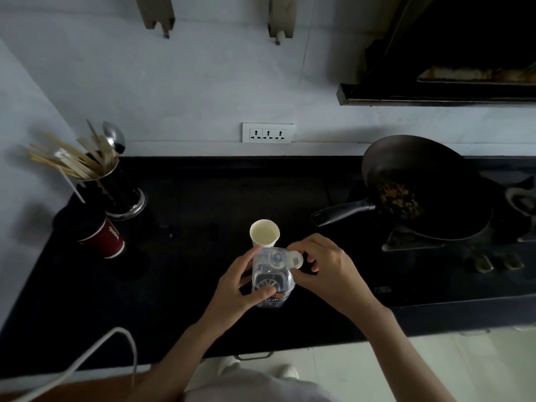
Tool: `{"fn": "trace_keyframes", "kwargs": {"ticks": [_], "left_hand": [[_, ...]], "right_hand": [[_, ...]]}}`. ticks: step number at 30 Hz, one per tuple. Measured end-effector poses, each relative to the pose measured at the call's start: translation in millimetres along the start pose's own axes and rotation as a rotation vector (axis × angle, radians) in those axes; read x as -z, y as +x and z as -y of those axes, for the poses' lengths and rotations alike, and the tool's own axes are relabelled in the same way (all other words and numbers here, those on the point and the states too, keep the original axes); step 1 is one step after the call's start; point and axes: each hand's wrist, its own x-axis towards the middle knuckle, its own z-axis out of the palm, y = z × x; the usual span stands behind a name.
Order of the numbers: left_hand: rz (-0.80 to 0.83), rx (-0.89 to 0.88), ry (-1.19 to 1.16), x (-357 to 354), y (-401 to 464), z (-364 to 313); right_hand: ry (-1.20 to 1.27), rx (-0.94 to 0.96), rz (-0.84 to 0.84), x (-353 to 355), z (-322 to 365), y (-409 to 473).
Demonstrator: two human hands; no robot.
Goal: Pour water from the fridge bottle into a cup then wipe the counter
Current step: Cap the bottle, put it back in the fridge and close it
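A clear plastic water bottle (271, 278) stands upright on the black counter (188, 256), seen from above with its mouth uncovered. My left hand (240, 285) grips the bottle's body from the left. My right hand (322, 265) pinches the white cap (296, 259) just right of the bottle's mouth. A white paper cup (264, 234) stands directly behind the bottle, holding some liquid.
A red paper cup (101, 236) and a metal holder with chopsticks and spoons (113, 187) stand at the left. A black frying pan (420, 187) with food residue sits on the stove at the right. A white cable (95, 352) crosses the counter's front left.
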Motion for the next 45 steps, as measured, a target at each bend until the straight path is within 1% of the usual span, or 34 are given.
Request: {"fn": "trace_keyframes", "kwargs": {"ticks": [5,12,16,21,23,25,27,29,31,33,36,38,41,43,45], "left_hand": [[0.019,0.012,0.020,2.6,1.4,2.1],[0.017,0.018,0.042,2.8,1.3,1.4],[0.018,0.016,0.046,2.8,1.0,0.0],[0.018,0.020,0.049,3.3,1.0,-1.4],[0.021,0.023,0.053,3.8,1.2,-2.3],[0.024,0.026,0.054,4.2,1.3,-3.0],[0.022,0.026,0.056,4.1,1.2,-2.8],[0.018,0.029,0.054,3.8,1.0,-2.1],[0.017,0.030,0.052,3.3,1.1,-1.2],[0.015,0.028,0.058,3.6,1.0,-1.2],[0.012,0.033,0.058,3.9,1.1,-1.2],[0.013,0.035,0.051,3.8,1.1,-1.7],[0.021,0.030,0.052,3.5,1.4,-1.9],[0.024,0.032,0.045,3.8,1.6,-1.0],[0.028,0.036,0.044,4.2,2.0,0.2]], "right_hand": [[0.057,0.027,0.009,0.5,9.4,5.1],[0.117,0.062,0.121,0.7,16.2,14.3],[0.019,0.118,0.155,7.0,19.5,21.3],[-0.208,0.331,0.201,9.5,25.3,27.8],[-0.262,0.377,0.218,8.0,28.0,28.9],[-0.227,0.322,0.210,7.8,27.0,29.9],[-0.162,0.216,0.169,7.1,25.3,29.5],[-0.199,0.148,0.092,3.1,24.8,28.3],[-0.265,0.128,0.048,-2.6,23.6,25.0],[-0.191,0.135,0.103,-5.4,21.9,20.1],[0.000,0.205,0.204,-3.3,18.5,16.2],[0.074,0.239,0.203,-3.8,14.0,14.6],[0.072,0.200,0.081,-10.1,13.5,13.9],[-0.008,0.131,-0.025,-13.5,16.3,15.6],[-0.064,0.103,-0.050,-13.1,16.0,16.6]]}}
